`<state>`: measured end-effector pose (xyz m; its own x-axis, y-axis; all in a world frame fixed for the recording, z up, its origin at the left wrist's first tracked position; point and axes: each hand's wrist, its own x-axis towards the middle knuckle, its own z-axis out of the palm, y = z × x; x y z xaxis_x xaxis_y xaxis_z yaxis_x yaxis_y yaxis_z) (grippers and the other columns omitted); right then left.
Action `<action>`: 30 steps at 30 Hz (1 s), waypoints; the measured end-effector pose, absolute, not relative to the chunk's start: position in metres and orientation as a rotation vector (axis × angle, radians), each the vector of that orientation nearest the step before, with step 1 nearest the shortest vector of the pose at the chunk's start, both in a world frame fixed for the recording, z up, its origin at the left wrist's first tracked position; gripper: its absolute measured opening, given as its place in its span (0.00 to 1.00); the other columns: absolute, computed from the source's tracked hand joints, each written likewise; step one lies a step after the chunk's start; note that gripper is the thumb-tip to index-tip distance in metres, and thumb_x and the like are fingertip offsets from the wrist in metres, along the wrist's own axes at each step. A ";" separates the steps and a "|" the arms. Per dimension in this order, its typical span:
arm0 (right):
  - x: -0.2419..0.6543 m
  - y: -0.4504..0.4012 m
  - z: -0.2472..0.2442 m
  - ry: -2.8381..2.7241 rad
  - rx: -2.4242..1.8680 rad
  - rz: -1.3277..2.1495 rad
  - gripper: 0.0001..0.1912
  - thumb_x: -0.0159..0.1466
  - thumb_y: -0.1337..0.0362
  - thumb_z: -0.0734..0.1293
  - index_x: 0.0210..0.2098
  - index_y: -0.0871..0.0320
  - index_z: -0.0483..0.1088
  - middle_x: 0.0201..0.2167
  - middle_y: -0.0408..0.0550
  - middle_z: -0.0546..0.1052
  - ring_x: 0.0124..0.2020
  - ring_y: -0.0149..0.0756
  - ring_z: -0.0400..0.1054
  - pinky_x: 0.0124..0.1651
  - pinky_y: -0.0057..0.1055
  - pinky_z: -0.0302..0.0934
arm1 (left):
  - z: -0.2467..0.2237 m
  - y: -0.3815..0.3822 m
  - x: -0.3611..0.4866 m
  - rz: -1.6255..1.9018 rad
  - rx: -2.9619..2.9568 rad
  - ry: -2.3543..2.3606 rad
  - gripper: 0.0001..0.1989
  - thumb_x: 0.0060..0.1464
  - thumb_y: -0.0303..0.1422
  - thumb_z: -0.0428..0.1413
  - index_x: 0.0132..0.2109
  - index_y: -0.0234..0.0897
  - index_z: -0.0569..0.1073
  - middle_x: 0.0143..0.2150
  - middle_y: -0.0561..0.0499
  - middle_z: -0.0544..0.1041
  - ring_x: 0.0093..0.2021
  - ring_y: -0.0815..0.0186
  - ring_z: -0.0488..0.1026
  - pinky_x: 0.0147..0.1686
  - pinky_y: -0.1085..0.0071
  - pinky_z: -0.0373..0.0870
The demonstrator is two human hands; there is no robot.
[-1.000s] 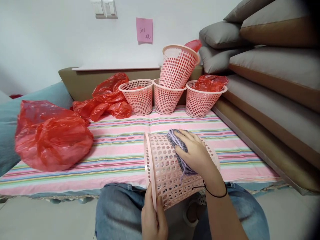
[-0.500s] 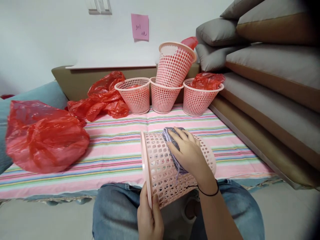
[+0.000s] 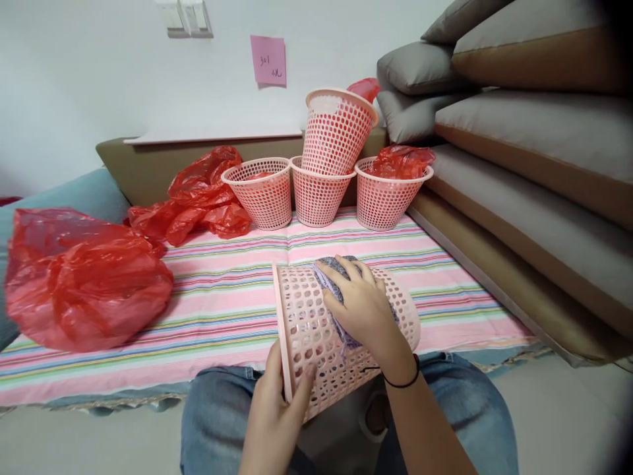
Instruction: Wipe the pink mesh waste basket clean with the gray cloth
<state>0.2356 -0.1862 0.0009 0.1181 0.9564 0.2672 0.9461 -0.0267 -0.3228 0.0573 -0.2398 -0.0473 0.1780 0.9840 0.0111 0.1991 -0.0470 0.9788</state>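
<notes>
Left hand [image 3: 277, 409]: partly closed; the rim of the pink perforated plastic basket [image 3: 316, 343] is being gripped, the thumb being laid on the outer wall, the fingertips being hidden.
Right hand [image 3: 359, 300]: loosely spread; the gray-and-purple cloth [image 3: 325, 276] is being pressed against the basket's upper side, its underside being covered.
Basket position: tipped sideways, it is being held over the front edge of the striped fabric [image 3: 222, 290], its interior being mostly concealed.
Room around: striped fabric is being shown before the standing baskets [image 3: 319, 201]; the right side is being bounded by stacked cushions [image 3: 534, 119], cut off by the frame.
</notes>
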 end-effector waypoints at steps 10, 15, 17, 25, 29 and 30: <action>0.234 -0.202 -0.005 -1.831 -1.917 -0.029 0.26 0.67 0.61 0.59 0.63 0.38 0.64 0.69 0.45 0.60 0.67 0.56 0.52 0.61 0.60 0.53 | -0.005 -0.205 0.083 1.169 1.254 1.205 0.22 0.54 0.43 0.60 0.53 0.37 0.71 0.34 0.51 0.78 0.40 0.60 0.77 0.42 0.65 0.74; 0.236 -0.211 -0.015 -1.676 -1.913 -0.139 0.25 0.67 0.61 0.60 0.63 0.39 0.64 0.68 0.46 0.61 0.67 0.56 0.52 0.61 0.57 0.53 | -0.007 -0.199 0.081 1.131 1.381 1.096 0.26 0.53 0.42 0.60 0.57 0.36 0.70 0.42 0.47 0.80 0.42 0.59 0.77 0.43 0.65 0.74; 0.233 -0.217 -0.020 -1.604 -1.921 -0.203 0.25 0.67 0.60 0.59 0.63 0.41 0.65 0.68 0.48 0.61 0.67 0.56 0.52 0.61 0.57 0.52 | -0.011 -0.196 0.078 1.109 1.441 1.096 0.28 0.53 0.43 0.60 0.59 0.37 0.69 0.45 0.46 0.80 0.42 0.59 0.77 0.41 0.67 0.74; 0.214 -0.227 -0.033 -1.599 -1.898 -0.263 0.24 0.68 0.58 0.60 0.63 0.43 0.65 0.68 0.49 0.60 0.67 0.57 0.51 0.61 0.56 0.52 | -0.037 -0.198 0.067 1.182 1.387 1.214 0.30 0.55 0.46 0.58 0.61 0.38 0.67 0.51 0.44 0.78 0.44 0.60 0.77 0.40 0.69 0.74; 0.213 -0.228 -0.033 -1.612 -1.904 -0.262 0.24 0.68 0.60 0.60 0.63 0.43 0.65 0.69 0.49 0.60 0.67 0.57 0.51 0.61 0.56 0.52 | -0.047 -0.202 0.064 1.162 1.407 1.208 0.28 0.58 0.45 0.57 0.62 0.40 0.66 0.54 0.44 0.77 0.51 0.57 0.76 0.45 0.67 0.74; 0.214 -0.228 -0.034 -1.614 -1.903 -0.260 0.24 0.68 0.60 0.59 0.63 0.43 0.65 0.69 0.49 0.60 0.67 0.57 0.51 0.61 0.56 0.52 | -0.050 -0.204 0.063 1.163 1.413 1.218 0.28 0.58 0.45 0.56 0.62 0.40 0.66 0.55 0.44 0.76 0.51 0.57 0.75 0.46 0.66 0.74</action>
<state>0.2136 -0.2281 -0.0338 0.2332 0.8200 0.5227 0.9426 -0.0586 -0.3287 0.0635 -0.2036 -0.0502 0.0686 0.9934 0.0917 0.1370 -0.1004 0.9855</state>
